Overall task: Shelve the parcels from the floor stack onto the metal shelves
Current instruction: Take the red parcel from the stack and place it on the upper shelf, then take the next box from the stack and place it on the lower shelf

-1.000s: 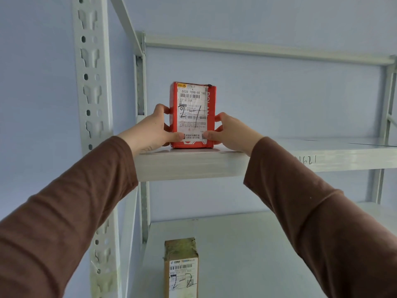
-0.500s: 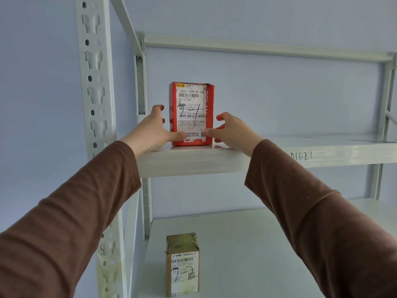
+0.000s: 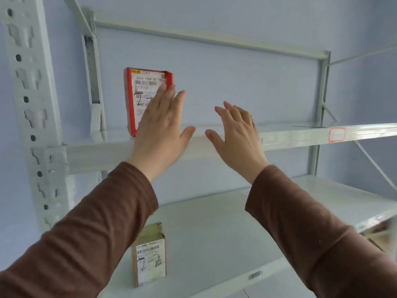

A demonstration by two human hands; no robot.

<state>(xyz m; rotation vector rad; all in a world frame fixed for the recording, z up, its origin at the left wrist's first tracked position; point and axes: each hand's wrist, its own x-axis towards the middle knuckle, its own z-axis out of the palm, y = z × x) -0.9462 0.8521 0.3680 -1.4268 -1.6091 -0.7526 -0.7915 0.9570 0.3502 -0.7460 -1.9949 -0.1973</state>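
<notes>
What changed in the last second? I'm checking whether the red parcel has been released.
Both hands let go: the left hand and right hand have drawn back from the red parcel with fingers spread. The parcel stays upright on the upper shelf; the brown parcel stays on the shelf below.

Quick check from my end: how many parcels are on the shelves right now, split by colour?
Red parcel, upright on the upper shelf: 1
Brown parcel, upright on the lower shelf: 1
Total: 2
</notes>
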